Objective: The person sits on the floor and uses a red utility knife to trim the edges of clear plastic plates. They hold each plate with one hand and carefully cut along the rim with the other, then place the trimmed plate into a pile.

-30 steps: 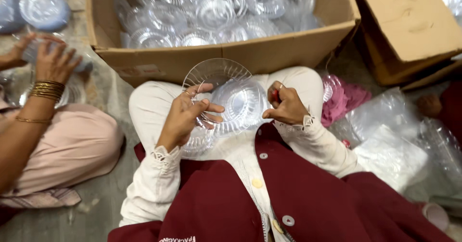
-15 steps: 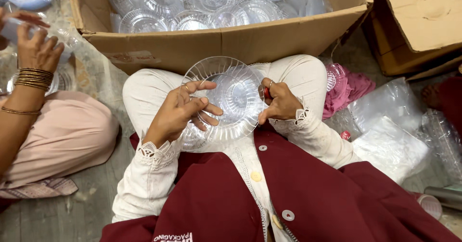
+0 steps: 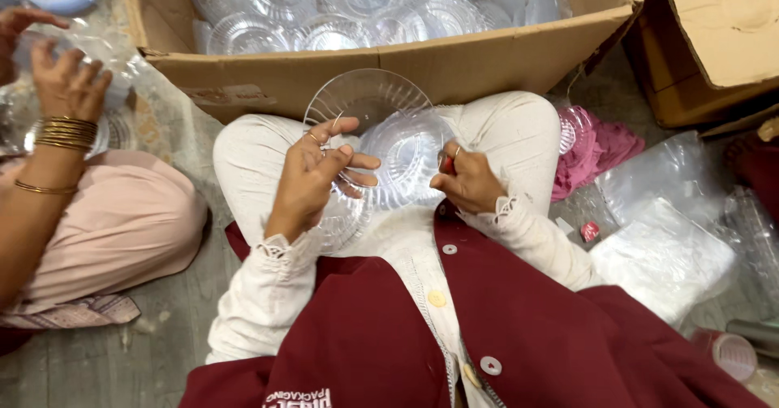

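Clear plastic plates (image 3: 381,156) are held above the lap: the left hand (image 3: 312,182) grips them with fingers spread, the right hand (image 3: 466,182) pinches the right rim and perhaps something small and red. Far behind, a cardboard box (image 3: 365,71) holds more plates.

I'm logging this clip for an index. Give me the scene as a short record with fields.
left hand: grips clear plastic plates over the lap
right hand: on the plates' right edge, pinching a small red item, unclear what
cardboard box: ahead, holds more clear plates
co-worker's hand: far left, on clear plastic
plastic bags: right, on floor
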Tool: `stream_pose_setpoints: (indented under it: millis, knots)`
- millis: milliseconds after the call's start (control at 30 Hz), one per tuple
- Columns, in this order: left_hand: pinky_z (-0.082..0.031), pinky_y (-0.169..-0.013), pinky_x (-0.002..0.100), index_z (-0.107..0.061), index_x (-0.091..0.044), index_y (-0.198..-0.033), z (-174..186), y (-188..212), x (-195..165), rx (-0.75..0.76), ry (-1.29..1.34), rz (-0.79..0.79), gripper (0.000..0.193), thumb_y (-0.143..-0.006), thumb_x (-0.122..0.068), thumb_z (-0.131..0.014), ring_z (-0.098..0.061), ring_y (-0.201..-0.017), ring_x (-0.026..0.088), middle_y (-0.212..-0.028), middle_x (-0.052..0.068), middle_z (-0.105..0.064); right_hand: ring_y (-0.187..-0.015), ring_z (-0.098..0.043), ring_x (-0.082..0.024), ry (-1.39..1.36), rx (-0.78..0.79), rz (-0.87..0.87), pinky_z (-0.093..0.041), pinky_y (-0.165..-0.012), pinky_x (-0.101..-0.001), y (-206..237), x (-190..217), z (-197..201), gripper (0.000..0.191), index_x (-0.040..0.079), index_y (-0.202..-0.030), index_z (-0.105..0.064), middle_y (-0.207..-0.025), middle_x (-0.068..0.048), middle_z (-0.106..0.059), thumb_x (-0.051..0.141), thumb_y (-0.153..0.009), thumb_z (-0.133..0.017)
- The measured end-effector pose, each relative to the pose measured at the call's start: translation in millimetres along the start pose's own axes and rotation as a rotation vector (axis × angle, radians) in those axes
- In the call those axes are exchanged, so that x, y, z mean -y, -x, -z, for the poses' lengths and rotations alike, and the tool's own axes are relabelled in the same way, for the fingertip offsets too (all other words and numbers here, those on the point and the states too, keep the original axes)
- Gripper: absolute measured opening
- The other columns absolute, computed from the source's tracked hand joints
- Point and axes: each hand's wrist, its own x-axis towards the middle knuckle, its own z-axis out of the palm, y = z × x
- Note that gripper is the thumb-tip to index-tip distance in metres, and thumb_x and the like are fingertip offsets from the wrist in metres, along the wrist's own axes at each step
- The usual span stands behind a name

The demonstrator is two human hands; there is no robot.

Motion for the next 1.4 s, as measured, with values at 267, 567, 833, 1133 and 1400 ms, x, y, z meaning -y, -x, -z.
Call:
stream_pose_setpoints:
  millis: [267,567,833,1133,1400]
  knots:
    - [-0.059,-0.056,0.03,-0.044,0.002,-0.144,-7,-5,18,-0.064,0.067,-0.024,0.046,-0.1,-0.009,-0.053,-0.076,-0.075,0.024,-0.097,0.023,-0.076,-0.06,-0.053,-0.01,-0.174,-0.185,-0.332,-0.044,-0.055,-0.028,0,23,3,0.024,0.001,-0.1,-0.067,-0.069,-0.005,-0.061,0.022,-0.097,-0.077]
    - [-0.06,-0.065,0.027,-0.065,0.002,-0.126,-3,-10,25,-0.256,0.116,-0.048,0.043,-0.103,-0.034,-0.06,-0.075,-0.077,0.018,-0.099,0.016,-0.078,-0.046,-0.038,-0.002,-0.711,-0.219,-0.51,-0.028,-0.04,-0.0205,-12,40,24,0.014,0.0,-0.097,-0.063,-0.075,-0.007,-0.069,0.012,-0.1,-0.068]
    - [-0.061,-0.072,0.028,-0.063,-0.002,-0.13,10,-8,35,-0.174,0.22,0.07,0.051,-0.105,-0.044,-0.048,-0.074,-0.085,0.017,-0.103,0.014,-0.077,-0.045,-0.039,-0.002,-0.696,-0.229,-0.506,-0.03,-0.04,-0.0209,-1,41,16,0.013,0.002,-0.095,-0.061,-0.075,-0.008,-0.069,0.012,-0.101,-0.067]
    - [-0.065,-0.083,0.032,-0.037,-0.009,-0.147,-33,-9,46,-0.162,0.328,-0.144,0.053,-0.1,-0.025,-0.056,-0.075,-0.094,0.018,-0.124,0.012,-0.069,-0.044,-0.046,-0.006,-0.74,-0.205,-0.617,-0.037,-0.039,-0.0243,-14,45,-4,0.023,0.006,-0.097,-0.052,-0.078,-0.011,-0.073,0.019,-0.097,-0.07]
    - [-0.055,-0.065,0.029,-0.056,-0.004,-0.149,-7,-6,19,-0.082,-0.366,-0.119,0.044,-0.108,-0.019,-0.055,-0.072,-0.075,0.017,-0.104,0.015,-0.079,-0.05,-0.047,-0.002,-0.481,-0.095,-0.448,-0.035,-0.042,-0.0201,-11,40,62,0.029,0.005,-0.122,-0.065,-0.08,-0.004,-0.071,0.02,-0.097,-0.065]
